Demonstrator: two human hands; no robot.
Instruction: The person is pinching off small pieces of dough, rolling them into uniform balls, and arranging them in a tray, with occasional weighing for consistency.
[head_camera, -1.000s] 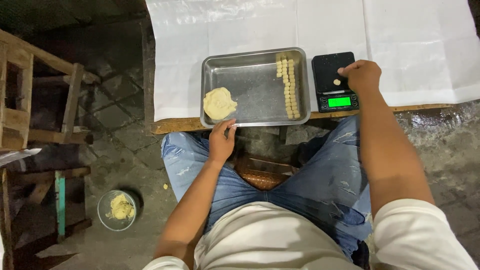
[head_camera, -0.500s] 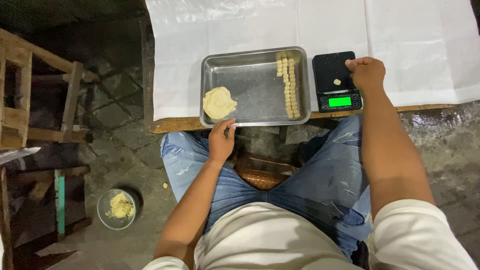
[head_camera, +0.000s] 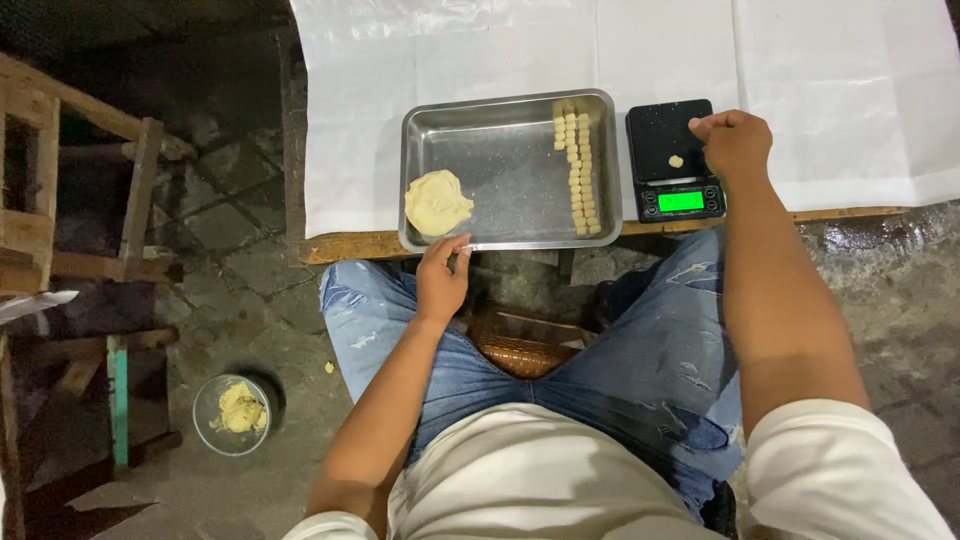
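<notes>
The right hand (head_camera: 735, 143) is curled into a loose fist holding nothing, just at three o'clock of a small pale dough piece (head_camera: 676, 161) lying on the black scale (head_camera: 672, 160). The left hand (head_camera: 442, 277) pinches the near rim of the steel tray (head_camera: 505, 160), which holds a flattened dough lump (head_camera: 437, 202) at seven o'clock and rows of small cut pieces (head_camera: 577, 165) at three o'clock. Down on the floor, a small bowl (head_camera: 231, 414) holds more dough.
</notes>
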